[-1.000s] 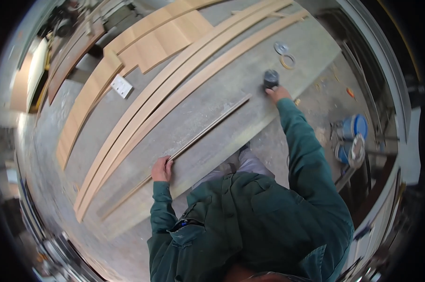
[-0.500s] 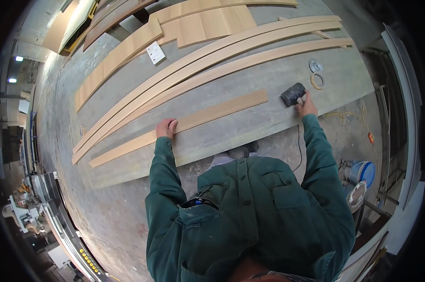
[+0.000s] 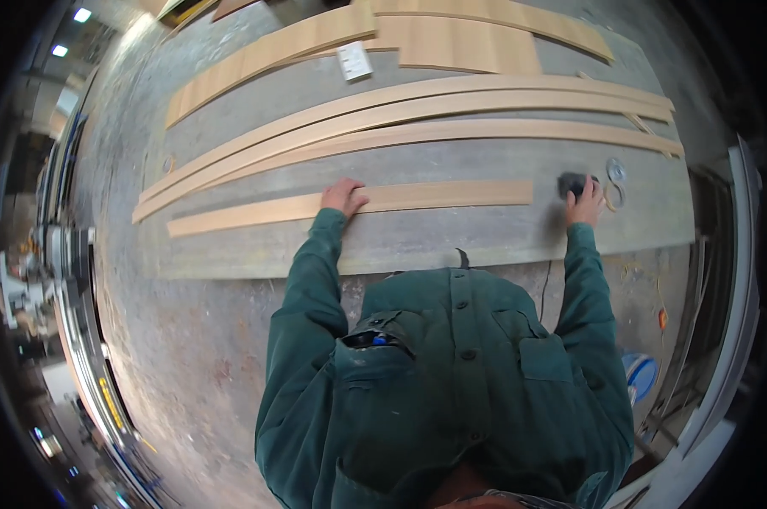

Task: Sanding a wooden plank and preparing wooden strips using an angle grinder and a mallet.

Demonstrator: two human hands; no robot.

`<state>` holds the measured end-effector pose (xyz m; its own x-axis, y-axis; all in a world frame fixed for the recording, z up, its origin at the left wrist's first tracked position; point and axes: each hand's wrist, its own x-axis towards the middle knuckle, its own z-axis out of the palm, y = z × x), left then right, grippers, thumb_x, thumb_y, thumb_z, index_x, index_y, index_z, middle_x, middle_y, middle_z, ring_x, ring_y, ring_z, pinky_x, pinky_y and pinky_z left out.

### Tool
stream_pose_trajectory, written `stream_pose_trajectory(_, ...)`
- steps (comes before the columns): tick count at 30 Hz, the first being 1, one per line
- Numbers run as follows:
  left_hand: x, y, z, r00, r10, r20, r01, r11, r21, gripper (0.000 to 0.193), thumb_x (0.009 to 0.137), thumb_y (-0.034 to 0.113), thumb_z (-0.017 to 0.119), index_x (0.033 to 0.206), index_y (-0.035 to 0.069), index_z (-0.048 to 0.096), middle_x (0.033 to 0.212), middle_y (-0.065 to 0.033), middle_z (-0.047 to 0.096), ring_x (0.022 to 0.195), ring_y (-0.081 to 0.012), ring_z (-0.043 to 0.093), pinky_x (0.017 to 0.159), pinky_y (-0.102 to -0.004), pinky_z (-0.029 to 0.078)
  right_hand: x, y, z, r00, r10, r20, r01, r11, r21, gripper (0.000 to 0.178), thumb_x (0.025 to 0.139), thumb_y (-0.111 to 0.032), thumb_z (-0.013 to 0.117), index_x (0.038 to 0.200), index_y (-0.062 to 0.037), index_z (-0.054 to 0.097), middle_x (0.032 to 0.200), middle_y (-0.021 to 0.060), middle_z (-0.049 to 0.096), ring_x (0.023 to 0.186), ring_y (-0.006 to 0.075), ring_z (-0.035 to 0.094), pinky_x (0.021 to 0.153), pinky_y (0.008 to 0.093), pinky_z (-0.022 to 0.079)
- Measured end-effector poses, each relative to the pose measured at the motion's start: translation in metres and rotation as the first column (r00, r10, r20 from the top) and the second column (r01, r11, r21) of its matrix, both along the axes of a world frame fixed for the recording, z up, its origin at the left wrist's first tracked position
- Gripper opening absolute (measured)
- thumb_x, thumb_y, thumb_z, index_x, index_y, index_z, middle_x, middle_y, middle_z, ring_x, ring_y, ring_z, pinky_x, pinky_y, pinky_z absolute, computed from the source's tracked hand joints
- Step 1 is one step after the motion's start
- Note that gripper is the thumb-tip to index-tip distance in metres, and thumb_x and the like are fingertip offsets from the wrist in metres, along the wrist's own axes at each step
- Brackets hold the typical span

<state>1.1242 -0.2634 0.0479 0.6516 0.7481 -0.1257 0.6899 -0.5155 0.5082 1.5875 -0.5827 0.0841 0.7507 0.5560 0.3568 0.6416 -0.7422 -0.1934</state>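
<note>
A short, narrow wooden board (image 3: 451, 195) lies lengthwise along the near half of the worktable. My left hand (image 3: 343, 197) presses on it left of its middle, fingers bent over its face and near edge. Beyond the board's right end, my right hand (image 3: 587, 204) is wrapped round a black corded sander (image 3: 573, 184). The tool is partly hidden by my fingers and somewhat blurred, and whether it touches the tabletop I cannot tell. Just right of that hand lie a metal disc (image 3: 616, 170) and a tan ring (image 3: 621, 200).
Several long wooden strips (image 3: 383, 125) stretch across the worktable (image 3: 426, 242) beyond the short board. Wider wooden panels (image 3: 468, 44) and a white block (image 3: 354, 61) are farther back. A blue-lidded bucket (image 3: 642, 373) stands at lower right, near a power cord (image 3: 546, 288).
The view has swung, so the table appears more level. My right hand has turned with the sander, which shows less of its side now. My left hand stays on the short board.
</note>
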Motion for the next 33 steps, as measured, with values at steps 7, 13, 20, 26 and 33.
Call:
stream_pose_trajectory(7,-0.005,-0.007,0.004,1.000,-0.010,0.022,0.009,0.999,0.040,0.035,0.075,0.036,0.072,0.105,0.018,0.065,0.106,-0.0050,0.060,0.106,-0.0233,0.055,0.094,-0.0386,0.038,-0.110,0.027,-0.007,0.840,0.518,-0.162,-0.507,0.855,0.106,0.055,0.079,-0.013,0.065,0.131,-0.0117,0.048,0.131,0.0195,0.046,0.115,0.0411,0.046,0.097,0.0484,0.038)
stream_pose_trajectory(13,0.005,0.013,-0.004,0.982,-0.125,0.140,0.110,0.988,0.110,0.036,0.074,0.035,0.072,0.098,0.008,0.068,0.097,-0.0122,0.065,0.093,-0.0331,0.060,0.083,-0.0421,0.048,-0.181,-0.018,-0.022,0.806,0.503,-0.313,-0.470,0.865,0.177,0.043,0.077,-0.011,0.063,0.119,-0.0074,0.057,0.123,0.0220,0.054,0.116,0.0419,0.049,0.098,0.0492,0.040)
stream_pose_trajectory(20,-0.013,0.022,0.019,0.924,-0.380,0.050,0.383,0.922,-0.062,0.026,0.077,0.027,0.072,0.085,0.006,0.059,0.074,-0.0103,0.057,0.065,-0.0258,0.055,0.061,-0.0374,0.047,-0.247,-0.097,-0.016,0.907,-0.001,-0.421,0.024,0.999,0.049,0.039,0.074,-0.009,0.062,0.112,-0.0101,0.058,0.110,0.0146,0.055,0.107,0.0387,0.051,0.090,0.0462,0.045)
stream_pose_trajectory(26,0.006,-0.003,0.059,0.839,-0.529,-0.127,0.537,0.843,0.037,0.021,0.076,0.017,0.073,0.088,0.008,0.060,0.075,-0.0095,0.058,0.066,-0.0263,0.057,0.063,-0.0375,0.048,-0.362,-0.204,-0.080,0.510,-0.505,-0.696,0.614,0.780,-0.117,0.042,0.071,-0.018,0.066,0.111,-0.0075,0.060,0.098,0.0157,0.063,0.092,0.0341,0.061,0.081,0.0435,0.050)
stream_pose_trajectory(33,-0.023,0.046,0.019,0.804,-0.575,-0.152,0.585,0.810,0.028,0.027,0.078,0.007,0.067,0.104,0.001,0.062,0.086,-0.0108,0.061,0.076,-0.0215,0.059,0.072,-0.0314,0.051,-0.496,-0.253,-0.185,0.131,-0.638,-0.759,0.654,0.631,-0.417,0.033,0.070,-0.028,0.061,0.097,-0.0089,0.066,0.095,0.0184,0.067,0.089,0.0376,0.064,0.078,0.0452,0.052)
